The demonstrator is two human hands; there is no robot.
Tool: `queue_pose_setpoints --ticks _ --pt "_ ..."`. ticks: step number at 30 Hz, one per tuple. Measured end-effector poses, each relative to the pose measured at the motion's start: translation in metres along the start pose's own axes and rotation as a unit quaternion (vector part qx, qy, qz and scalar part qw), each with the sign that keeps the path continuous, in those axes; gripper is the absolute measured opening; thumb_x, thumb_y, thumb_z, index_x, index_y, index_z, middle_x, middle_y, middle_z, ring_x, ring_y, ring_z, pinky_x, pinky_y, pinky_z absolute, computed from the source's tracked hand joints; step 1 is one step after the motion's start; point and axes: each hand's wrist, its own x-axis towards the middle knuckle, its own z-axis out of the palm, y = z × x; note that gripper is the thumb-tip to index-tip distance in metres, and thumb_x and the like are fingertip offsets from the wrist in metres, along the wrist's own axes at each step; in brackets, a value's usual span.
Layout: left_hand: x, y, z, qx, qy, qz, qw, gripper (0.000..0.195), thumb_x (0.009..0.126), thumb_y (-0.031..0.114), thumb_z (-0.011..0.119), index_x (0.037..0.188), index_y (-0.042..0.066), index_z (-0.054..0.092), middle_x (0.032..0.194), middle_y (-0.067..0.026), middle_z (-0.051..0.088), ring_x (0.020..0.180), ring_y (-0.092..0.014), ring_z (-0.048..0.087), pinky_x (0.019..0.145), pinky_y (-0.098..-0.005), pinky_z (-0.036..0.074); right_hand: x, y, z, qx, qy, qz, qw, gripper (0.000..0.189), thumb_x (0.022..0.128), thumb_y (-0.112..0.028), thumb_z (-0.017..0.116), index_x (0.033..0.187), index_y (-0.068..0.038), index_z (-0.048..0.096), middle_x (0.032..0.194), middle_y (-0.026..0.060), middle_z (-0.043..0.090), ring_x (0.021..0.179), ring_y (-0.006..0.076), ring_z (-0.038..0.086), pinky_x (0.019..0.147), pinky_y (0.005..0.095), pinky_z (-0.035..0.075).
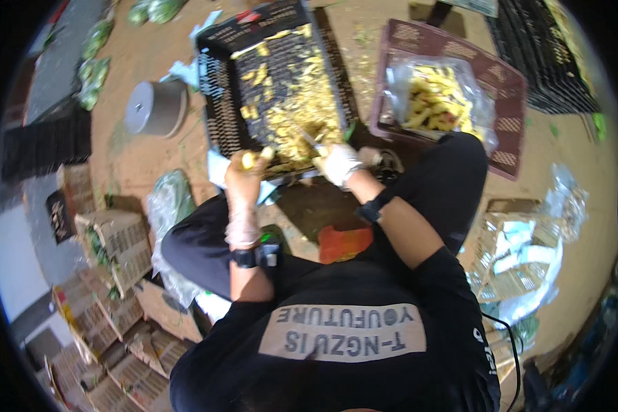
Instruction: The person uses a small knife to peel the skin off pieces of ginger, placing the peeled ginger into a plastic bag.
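Note:
My left hand, in a thin clear glove, holds a pale yellow root piece, which looks like ginger, over the near left corner of a black plastic crate. My right hand, in a white glove, grips a knife whose blade points into the crate, apart from the root piece. Yellow peelings lie heaped along the crate's right side, with larger pieces scattered to the left. Right of it, a clear plastic bag full of yellow root pieces sits in a maroon crate.
A grey metal cylinder stands left of the black crate. Bagged green vegetables lie farther left. Cardboard boxes crowd the lower left. Stacked black crates stand far right, and plastic wrapping covers a box at right.

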Motion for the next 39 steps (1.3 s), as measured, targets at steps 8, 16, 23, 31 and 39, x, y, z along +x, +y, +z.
queue_pose_setpoints --ticks 8,16,23,31,39 --pt "0.016 0.099 0.073 -0.163 -0.137 -0.068 0.975 0.017 0.077 0.009 0.059 0.092 0.002 0.058 0.073 -0.0007 0.057 0.063 -0.011 0.053 0.056 -0.0212 0.043 -0.010 -0.011 -0.122 0.563 0.081 0.000 0.822 0.010 0.083 -0.007 0.051 0.093 -0.005 0.053 0.069 0.0028 0.056 0.058 0.0103 0.051 0.047 0.0237 0.041" --pt "0.058 0.130 0.320 -0.093 -0.327 0.413 0.845 0.034 0.068 0.021 0.065 0.094 0.000 0.060 0.084 -0.0193 0.062 0.079 -0.033 0.060 0.071 -0.0387 0.047 -0.009 -0.002 -0.218 0.506 0.271 0.014 0.819 0.018 0.090 -0.018 0.043 0.096 -0.002 0.049 0.053 -0.0021 0.037 0.036 0.0051 0.029 0.033 0.0176 0.028" --pt "0.156 0.036 0.196 -0.388 -0.251 -0.036 0.886 0.015 0.080 0.002 0.050 0.090 0.003 0.062 0.090 -0.0092 0.062 0.075 -0.015 0.059 0.065 -0.0256 0.049 -0.008 -0.001 -0.226 0.499 0.300 0.043 0.812 0.028 0.090 -0.016 0.039 0.105 0.006 0.046 0.049 -0.0023 0.034 0.036 0.0034 0.027 0.033 0.0170 0.021" --pt "0.313 -0.185 0.130 0.239 0.050 0.024 0.969 0.029 0.074 0.025 0.061 0.096 0.007 0.064 0.094 -0.0179 0.061 0.086 -0.031 0.058 0.080 -0.0351 0.045 0.011 -0.001 -0.224 0.637 0.240 0.021 0.732 0.026 0.092 -0.014 0.037 0.108 0.007 0.038 0.053 0.0002 0.035 0.035 0.0031 0.029 0.028 0.0168 0.028" --pt "0.383 -0.155 0.154 0.333 -0.118 0.068 0.933 0.053 0.077 0.052 0.054 0.122 0.025 0.049 0.127 -0.0142 0.044 0.122 -0.025 0.035 0.101 -0.0347 0.026 0.031 0.004 -0.215 0.576 0.165 0.025 0.800 0.026 0.092 -0.015 0.040 0.110 0.003 0.041 0.048 -0.0008 0.035 0.028 0.0041 0.026 0.025 0.0173 0.029"
